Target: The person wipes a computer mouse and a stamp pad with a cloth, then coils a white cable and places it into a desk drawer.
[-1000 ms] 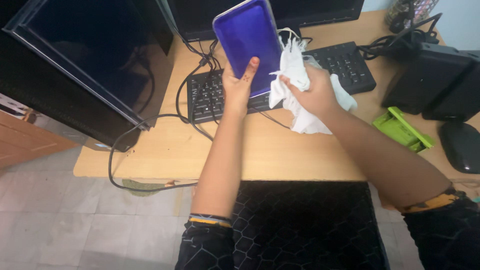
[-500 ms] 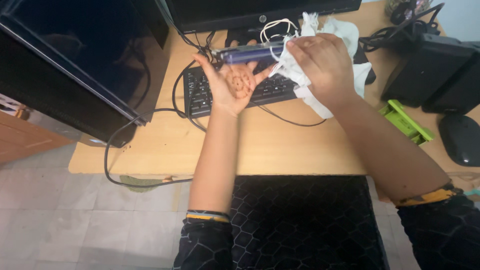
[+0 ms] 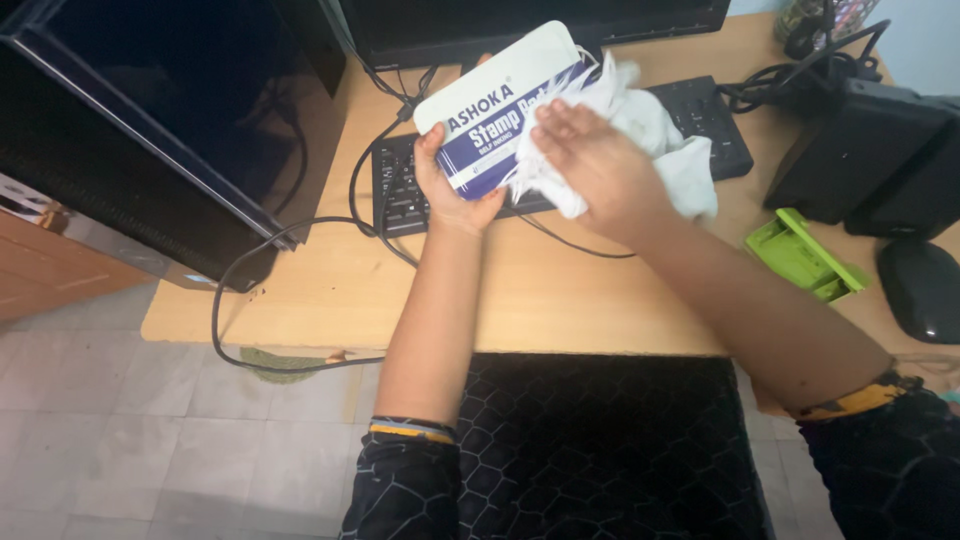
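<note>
Nearest the camera, 2 bare forearms rise from dark patterned sleeves with yellow-trimmed cuffs, above a black honeycomb-patterned surface at the near edge of the wooden bench (image 3: 560, 300). The left hand (image 3: 450, 185) is closed around the lower edge of a flat white-and-blue tin (image 3: 500, 110), held tilted above the bench with its printed lid facing the camera; the thumb lies along the tin's left side and the fingers are hidden behind it. The right hand (image 3: 590, 165) is curled over a crumpled white cloth (image 3: 650, 140), pressing it against the tin's right half, so cloth and tin touch; the rest of the cloth bunches out to the right of that hand. Just behind and below both hands lies a black keyboard (image 3: 400, 190), partly covered by them, with black cables (image 3: 290, 290) looping off its left side and over the bench's front edge. To the right sits a green hole punch (image 3: 805, 255), a black mouse (image 3: 925, 290) beside it, and a black box-shaped unit (image 3: 870, 150) farther back. At the left stands a tilted dark monitor (image 3: 150, 120); a second monitor (image 3: 520, 20) stands at the far edge behind the tin.
</note>
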